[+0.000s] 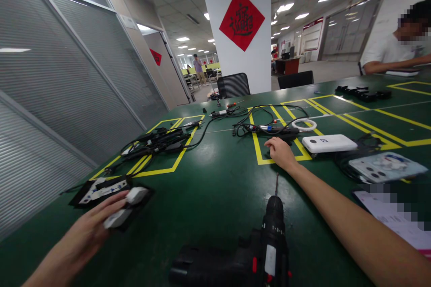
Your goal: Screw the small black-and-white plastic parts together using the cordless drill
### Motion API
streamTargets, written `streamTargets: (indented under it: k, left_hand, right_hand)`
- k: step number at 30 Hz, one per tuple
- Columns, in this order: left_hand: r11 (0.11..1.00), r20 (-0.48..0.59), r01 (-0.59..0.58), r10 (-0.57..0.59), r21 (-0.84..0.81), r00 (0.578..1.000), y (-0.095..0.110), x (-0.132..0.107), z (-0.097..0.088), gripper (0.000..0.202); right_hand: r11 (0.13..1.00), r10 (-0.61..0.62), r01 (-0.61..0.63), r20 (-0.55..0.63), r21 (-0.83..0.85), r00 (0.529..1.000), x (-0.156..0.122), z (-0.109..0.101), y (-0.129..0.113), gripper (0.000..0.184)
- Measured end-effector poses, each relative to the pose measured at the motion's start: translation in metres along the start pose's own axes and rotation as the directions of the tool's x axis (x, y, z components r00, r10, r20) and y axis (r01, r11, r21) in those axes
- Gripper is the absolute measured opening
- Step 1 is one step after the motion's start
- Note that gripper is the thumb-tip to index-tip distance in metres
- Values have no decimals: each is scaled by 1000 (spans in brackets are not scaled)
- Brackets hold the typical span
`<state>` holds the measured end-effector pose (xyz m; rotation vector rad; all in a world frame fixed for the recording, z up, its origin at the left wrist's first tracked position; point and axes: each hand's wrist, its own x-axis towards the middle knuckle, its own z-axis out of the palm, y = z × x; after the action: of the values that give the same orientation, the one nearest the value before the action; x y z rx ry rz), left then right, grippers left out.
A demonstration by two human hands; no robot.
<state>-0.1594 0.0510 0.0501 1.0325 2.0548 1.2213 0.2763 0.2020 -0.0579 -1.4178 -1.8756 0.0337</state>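
My left hand (90, 224) is closed on a small black piece with white blocks (136, 195), smeared by motion, at the left front of the table. Just behind it lies a black tray with white strips (109, 188). On the far side of the cordless drill, my right hand (282, 153) reaches over a yellow-taped rectangle, fingers loosely bent and nothing visible in them. Past its fingertips is a corded electric screwdriver (262, 128) with a blue band. The black cordless drill (274, 233) lies at the front, its bit pointing away from me.
Tangled black cables and adapters (158, 141) lie at the left. Along the right are a white power bank (328, 143), a white ring (304, 124), a phone (387, 167) and papers (393, 210). Black parts (363, 93) lie farther back, near a seated person (387, 56).
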Motion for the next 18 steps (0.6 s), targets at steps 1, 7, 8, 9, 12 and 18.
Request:
streamTargets:
  k: [1,7,8,9,12,18]
  left_hand:
    - [995,239,-95,98,-24,966,1,7,19,24]
    - [916,626,-379,374,-132,684,29,14,161,50]
    - [895,657,-419,409,-153,633,35,12,182,49]
    - [875,682,-452,438,-174,586,40,10,199,49]
    - [822,717,-518,507,-235,478,49,8,234,47]
    - [773,726,-568,560,-283,400,43,11,249,49]
  right_hand:
    - [1000,3,-3,0,2,1000,0,0,0,27]
    - [993,32,-29,-24,111,999,1,-2,0,25]
    - [986,44,-42,-10,161,999,2,-2,-3,24]
    - [973,55,-59,25,221,998,3,-3,-8,23]
    - [902,-6,-113,274,416,962,6,-5,-28,35]
    - [894,-207,-2,417,448,885,0,1,-57,66]
